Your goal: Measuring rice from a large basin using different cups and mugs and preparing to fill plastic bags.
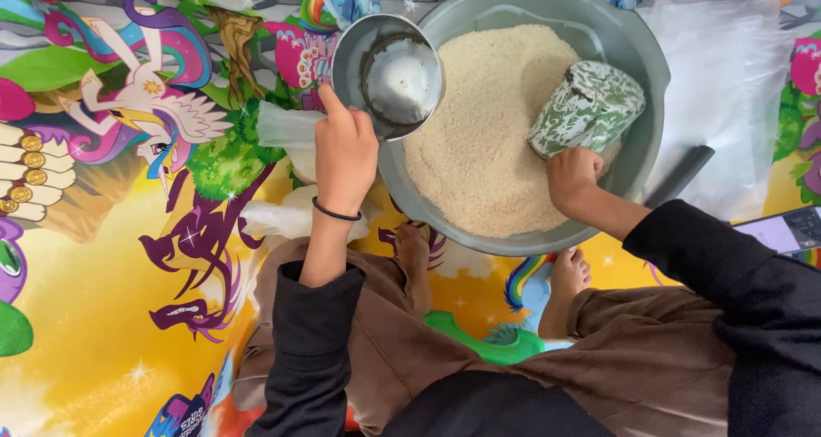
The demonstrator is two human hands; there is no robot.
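Note:
A wide grey basin holds a heap of pale rice grains. My right hand grips a green-and-white speckled mug lying on its side in the rice, its mouth pointing away from me. My left hand holds a small metal funnel-like bowl over the basin's left rim; its inside looks shiny and bare. A black band circles my left wrist. A clear plastic bag sits just under and left of that hand.
I sit cross-legged on a bright cartoon-print mat, bare feet near the basin's front edge. Clear plastic sheets lie to the right with a dark rod beside the basin. A phone rests at far right.

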